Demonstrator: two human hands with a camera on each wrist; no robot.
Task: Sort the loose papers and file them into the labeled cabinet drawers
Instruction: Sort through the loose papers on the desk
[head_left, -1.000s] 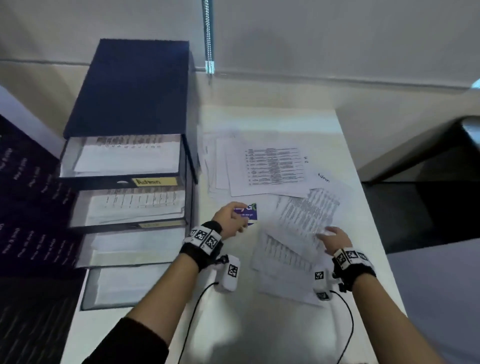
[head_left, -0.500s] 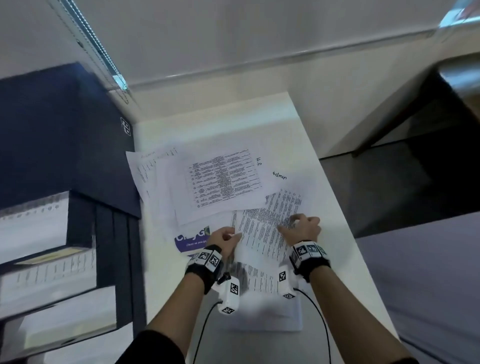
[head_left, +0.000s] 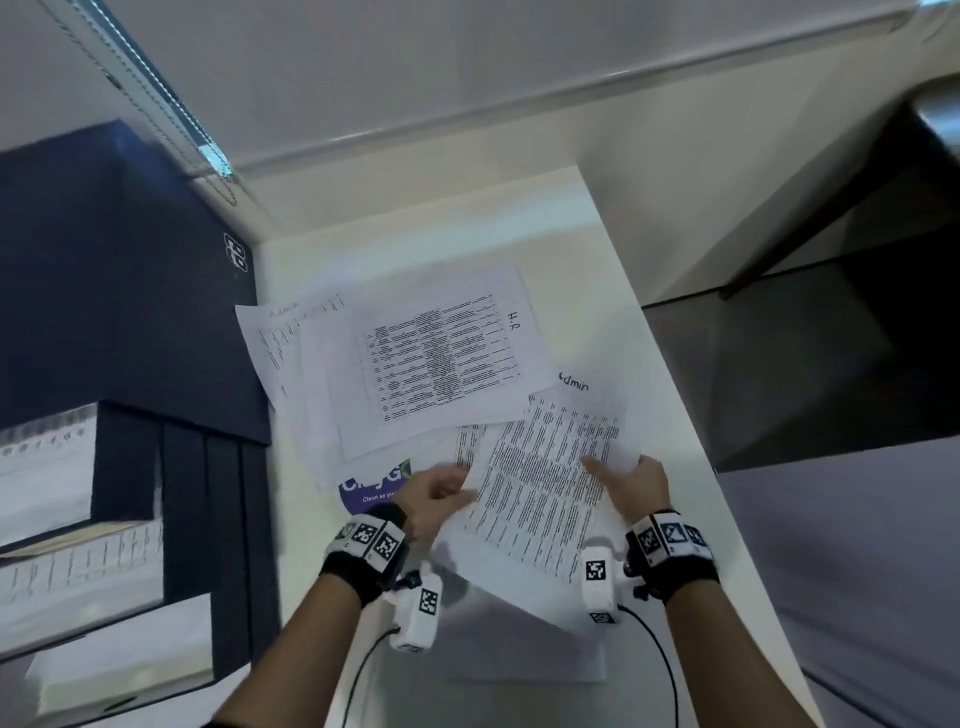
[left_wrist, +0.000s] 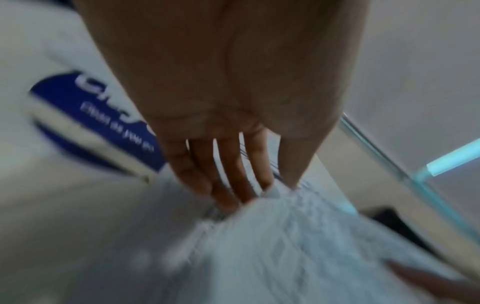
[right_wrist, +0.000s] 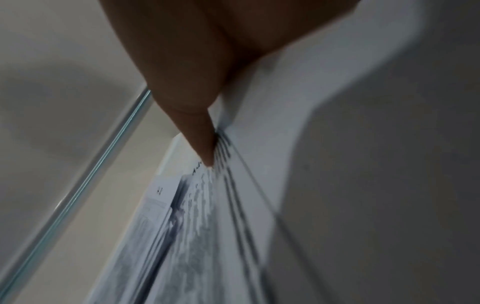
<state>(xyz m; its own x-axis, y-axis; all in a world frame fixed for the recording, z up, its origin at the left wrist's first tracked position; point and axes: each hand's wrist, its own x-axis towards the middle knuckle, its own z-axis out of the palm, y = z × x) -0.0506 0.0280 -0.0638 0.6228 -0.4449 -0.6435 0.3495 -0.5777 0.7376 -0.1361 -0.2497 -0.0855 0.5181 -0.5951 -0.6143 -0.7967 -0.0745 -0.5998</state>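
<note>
I hold a printed sheet (head_left: 540, 499) tilted above the white table (head_left: 441, 244). My left hand (head_left: 462, 488) pinches its left edge and my right hand (head_left: 597, 467) grips its right edge, thumb on top. In the left wrist view, blurred, my left hand (left_wrist: 259, 189) has its fingers and thumb closed on the sheet's edge (left_wrist: 298, 236). The right wrist view shows my right hand (right_wrist: 210, 148) with its thumb pressed on the sheet (right_wrist: 207, 226). Other loose papers lie behind, one marked "H.R" (head_left: 436, 358) and one marked "Admin" (head_left: 574, 385). The navy cabinet (head_left: 114, 291) stands at the left with its drawers (head_left: 78, 566) pulled out, papers inside.
A blue card (head_left: 371, 491) lies on the table just left of my left hand. Another sheet marked "Admin" (head_left: 280, 338) sticks out beside the cabinet. A blank sheet (head_left: 519, 654) lies under my wrists. The table's right edge drops to a dark floor (head_left: 831, 364).
My left hand put down the blue card and moved to the printed sheet. Both hands took hold of that sheet and raised it off the pile. The head view swung right.
</note>
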